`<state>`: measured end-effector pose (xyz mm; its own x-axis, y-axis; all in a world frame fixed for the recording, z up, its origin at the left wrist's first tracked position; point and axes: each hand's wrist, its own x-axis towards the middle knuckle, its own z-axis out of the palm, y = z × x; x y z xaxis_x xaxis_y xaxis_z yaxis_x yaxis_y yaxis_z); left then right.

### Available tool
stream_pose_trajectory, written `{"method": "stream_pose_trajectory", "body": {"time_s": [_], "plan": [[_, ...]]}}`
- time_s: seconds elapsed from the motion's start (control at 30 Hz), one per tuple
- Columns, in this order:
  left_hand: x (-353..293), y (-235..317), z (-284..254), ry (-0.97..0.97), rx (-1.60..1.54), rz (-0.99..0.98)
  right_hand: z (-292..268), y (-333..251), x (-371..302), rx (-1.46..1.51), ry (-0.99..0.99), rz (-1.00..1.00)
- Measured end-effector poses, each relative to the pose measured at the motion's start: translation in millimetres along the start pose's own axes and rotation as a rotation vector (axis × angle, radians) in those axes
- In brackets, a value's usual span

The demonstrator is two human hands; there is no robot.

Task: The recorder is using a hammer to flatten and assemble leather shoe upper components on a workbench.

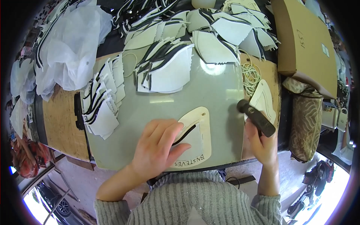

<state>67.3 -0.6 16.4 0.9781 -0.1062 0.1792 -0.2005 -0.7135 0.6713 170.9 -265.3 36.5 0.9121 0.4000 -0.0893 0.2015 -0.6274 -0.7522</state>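
My left hand (156,146) lies over the left side of a cream pattern board (204,129) with rounded corners, thumb and fingers apart. Inside the board's frame sits a white cut piece (195,144) with a black strip (188,133) along its curved edge. The fingers cover part of both. At the right, my right hand (264,144) is closed around a hammer, its dark head (258,119) raised near the table's right side. The hammer's handle is hidden by the hand.
Stacks of white pieces with black edging (165,71) lie behind and to the left (105,99). A second pattern board (263,99) and coiled cord (250,77) are right. A cardboard box (307,48), patterned roll (305,123) and plastic bags (73,48) flank the grey work surface (221,150).
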Motion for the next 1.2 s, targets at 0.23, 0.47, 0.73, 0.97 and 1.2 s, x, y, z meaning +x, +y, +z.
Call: {"method": "stream_pose_trajectory", "body": {"time_s": [0.23, 0.47, 0.73, 0.97, 1.2], "plan": [[14, -5, -23, 0.022, 0.014, 0.028, -9, -6, 1, -0.202, -0.059, -0.339], [29, 14, -16, -0.245, 0.023, -0.037, 24, -32, -1, -0.358, -0.425, -0.756], [38, 26, -12, -0.435, 0.221, -0.025, 31, -27, -8, -0.522, -0.559, -0.845], [52, 27, -10, -0.554, 0.363, 0.058, 24, -9, 2, -0.363, -0.495, -0.855], [50, 24, -11, -0.447, 0.35, 0.169, 25, -18, -5, -0.376, -0.421, -0.911]]}}
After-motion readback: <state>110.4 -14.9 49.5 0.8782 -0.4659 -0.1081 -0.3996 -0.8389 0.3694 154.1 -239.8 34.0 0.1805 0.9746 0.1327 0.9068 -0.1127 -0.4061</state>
